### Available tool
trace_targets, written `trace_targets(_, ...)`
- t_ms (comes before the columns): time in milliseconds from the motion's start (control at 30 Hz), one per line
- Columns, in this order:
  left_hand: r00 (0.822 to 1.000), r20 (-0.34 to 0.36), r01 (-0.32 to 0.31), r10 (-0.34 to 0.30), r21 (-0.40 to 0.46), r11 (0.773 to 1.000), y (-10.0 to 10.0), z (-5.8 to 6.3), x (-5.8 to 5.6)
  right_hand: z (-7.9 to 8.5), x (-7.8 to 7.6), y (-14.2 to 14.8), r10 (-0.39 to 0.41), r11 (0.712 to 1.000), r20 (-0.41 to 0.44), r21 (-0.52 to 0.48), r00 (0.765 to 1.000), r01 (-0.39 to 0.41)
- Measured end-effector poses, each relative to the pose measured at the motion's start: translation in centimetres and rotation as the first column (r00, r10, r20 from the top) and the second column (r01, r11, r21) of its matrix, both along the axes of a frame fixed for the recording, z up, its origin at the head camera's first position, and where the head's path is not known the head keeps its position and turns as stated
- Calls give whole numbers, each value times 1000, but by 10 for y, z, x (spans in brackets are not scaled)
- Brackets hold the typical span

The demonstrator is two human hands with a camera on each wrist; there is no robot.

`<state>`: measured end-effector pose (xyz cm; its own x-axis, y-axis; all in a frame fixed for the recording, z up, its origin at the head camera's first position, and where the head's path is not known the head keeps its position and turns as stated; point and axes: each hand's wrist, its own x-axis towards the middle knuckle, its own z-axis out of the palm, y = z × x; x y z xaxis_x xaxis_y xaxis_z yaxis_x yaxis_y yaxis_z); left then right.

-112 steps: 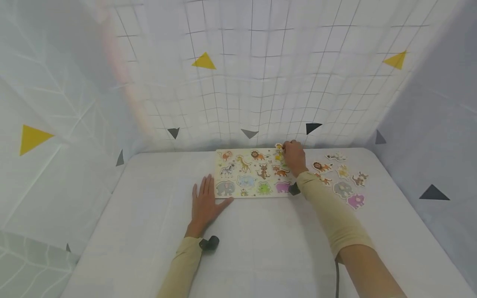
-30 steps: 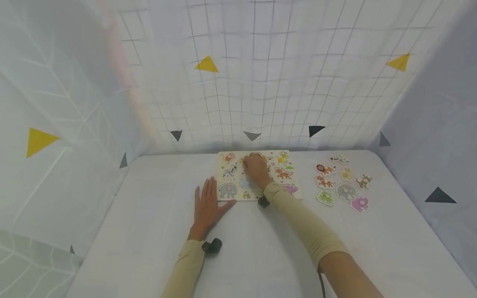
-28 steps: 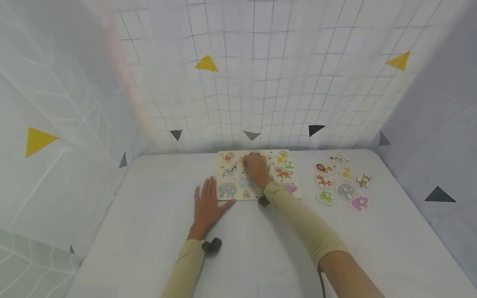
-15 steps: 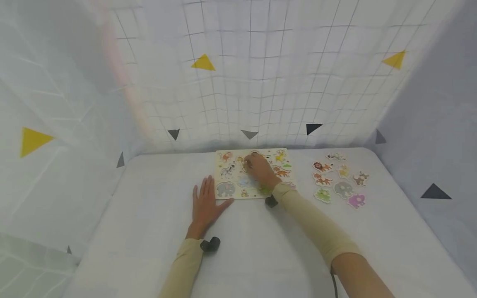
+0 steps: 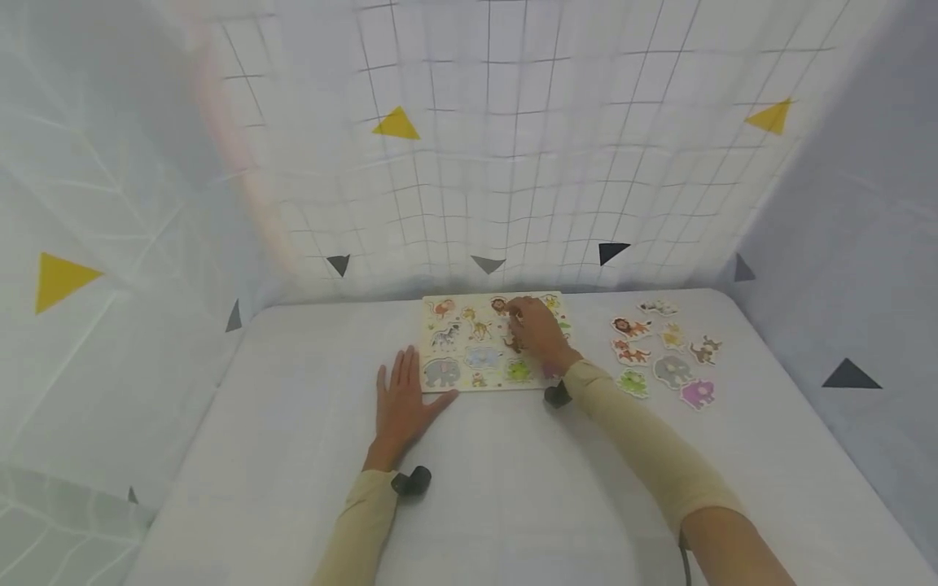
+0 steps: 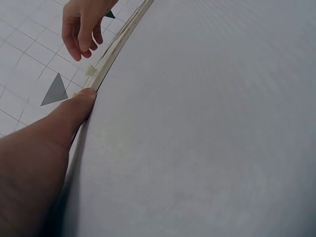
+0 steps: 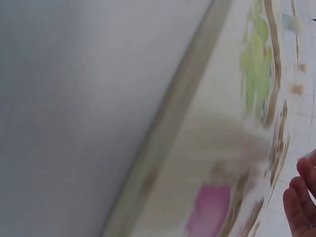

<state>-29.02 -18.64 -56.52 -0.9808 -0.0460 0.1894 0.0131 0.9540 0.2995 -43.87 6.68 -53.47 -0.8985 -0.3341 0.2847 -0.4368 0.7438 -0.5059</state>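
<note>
A pale animal puzzle board point(image 5: 462, 387) lies at the back of the table. My left hand point(image 5: 401, 404) lies flat at its left side, fingers straight, thumb point(image 6: 81, 106) at the board's front edge. Over the right half of the board is my right hand point(image 5: 541, 332), with fingers loosely bent and nothing showing between them in the left wrist view. The giraffe point(image 5: 479, 325) lies at its place left of that hand. A frog picture point(image 7: 257, 64) and a purple animal picture point(image 7: 210, 210) show blurred in the right wrist view, with right fingertips point(image 7: 295, 202) at its edge.
Several loose animal pieces lie right of the board, among them a lion point(image 5: 632, 327), a grey elephant point(image 5: 672, 371), a green frog point(image 5: 633, 382) and a purple animal point(image 5: 698, 395). A gridded white curtain point(image 5: 498, 163) hangs behind the table. A cable point(image 5: 685, 566) trails from the right sleeve.
Earlier my right hand held a small spotted piece at the board's back right, then worked at the giraffe's place. Now it has let go and moved right. The left hand stays put.
</note>
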Motion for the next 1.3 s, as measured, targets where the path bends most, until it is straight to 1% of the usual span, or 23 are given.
trace_targets(133,1000,5,-3,3,-3,1000,-1,0,0,6,2,12,-24,1000,-23,13,999,24)
trace_targets(300,1000,4,1,-1,-13,1000,-2,0,0,13,7,34,-74,997,-18,13,997,74)
trace_targets(433,1000,-9,-4,3,-21,1000,-2,-1,0,11,6,55,-132,991,-9,34,991,132)
trace_targets(567,1000,-3,-1,1,-16,1000,-1,-2,-1,8,3,74,-200,977,-39,72,979,203)
trace_targets(733,1000,-3,0,0,-25,1000,-1,0,0,6,3,91,-318,939,-55,118,946,323)
trace_targets(867,1000,-3,0,0,-21,1000,-2,2,0,2,3,107,-387,902,-75,178,919,394)
trace_targets(1033,1000,6,-3,3,-28,1000,-2,0,-1,-2,4,123,-449,856,-94,240,888,458)
trace_targets(1167,1000,20,-9,10,-23,1000,-1,0,0,-1,7,130,-493,820,-59,302,868,487)
trace_targets(1300,1000,26,-11,11,-5,1000,0,1,1,-3,8,137,-514,796,-51,342,856,499)
